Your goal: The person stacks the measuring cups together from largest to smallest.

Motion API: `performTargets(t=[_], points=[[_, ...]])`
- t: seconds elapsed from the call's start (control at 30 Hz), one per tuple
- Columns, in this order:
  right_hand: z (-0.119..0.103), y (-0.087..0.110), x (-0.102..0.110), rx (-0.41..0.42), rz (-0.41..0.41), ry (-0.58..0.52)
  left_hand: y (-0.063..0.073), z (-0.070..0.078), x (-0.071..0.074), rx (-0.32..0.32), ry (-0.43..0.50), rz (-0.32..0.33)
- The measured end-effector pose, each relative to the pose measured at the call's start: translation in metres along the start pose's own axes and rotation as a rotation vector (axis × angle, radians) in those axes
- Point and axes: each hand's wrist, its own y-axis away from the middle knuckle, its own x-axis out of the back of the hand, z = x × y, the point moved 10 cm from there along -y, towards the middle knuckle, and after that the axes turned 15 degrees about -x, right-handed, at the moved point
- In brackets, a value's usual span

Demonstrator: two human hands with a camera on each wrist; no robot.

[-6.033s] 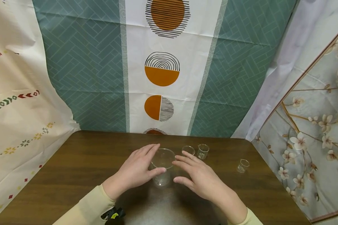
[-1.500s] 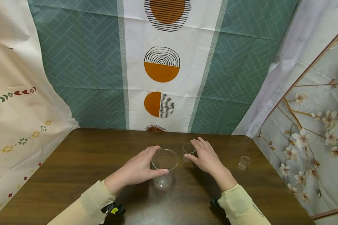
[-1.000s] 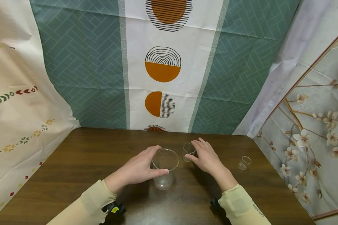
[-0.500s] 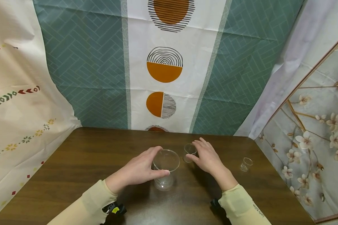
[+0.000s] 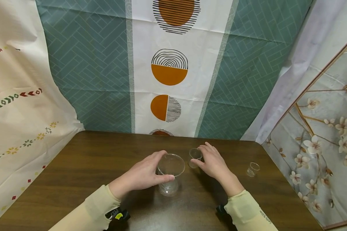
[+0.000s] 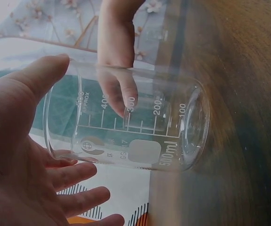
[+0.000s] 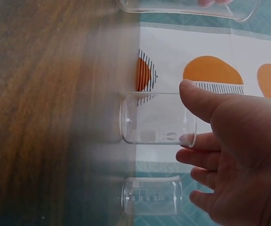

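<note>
Upright on the wooden table stands a large glass beaker marked 500ml. My left hand holds it near the rim, thumb on the near side and index finger on the far side. The other left fingers stay apart from the glass in the left wrist view. To the right and farther back, my right hand holds a medium glass beaker by its rim between thumb and index finger. Below it in the right wrist view, a smaller graduated beaker stands apart from the right fingers.
A tiny glass beaker stands near the right side of the table. Patterned cloth hangs behind the table's back edge. Printed drapes line the left and right sides.
Six seconds ago both hands were around the large beaker. My right hand has since moved right and back to the medium beaker. Over the last 1.5 seconds both hands stay nearly still.
</note>
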Motion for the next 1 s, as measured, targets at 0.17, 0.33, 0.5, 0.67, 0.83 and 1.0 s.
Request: performTargets(t=[0.17, 0.33, 0.5, 0.67, 0.83, 1.0], points=[[0.0, 0.0, 0.001, 0.0, 0.012, -0.001, 0.0, -0.001, -0.001, 0.005, 0.004, -0.004], [0.0, 0.001, 0.003, -0.009, 0.035, -0.003, 0.0, -0.001, -0.002, 0.007, 0.004, -0.003], [-0.001, 0.002, 0.006, -0.014, 0.064, -0.025, -0.001, -0.001, -0.002, 0.011, 0.0, -0.006], [-0.003, 0.004, 0.01, -0.013, 0.079, -0.046, -0.002, 0.0, -0.003, 0.01, 0.001, -0.012], [-0.009, 0.005, 0.014, -0.002, 0.091, -0.057, -0.001, 0.001, -0.002, 0.011, 0.001, -0.008], [-0.016, 0.007, 0.019, 0.009, 0.101, -0.059, 0.0, 0.0, -0.001, 0.018, 0.002, -0.003]])
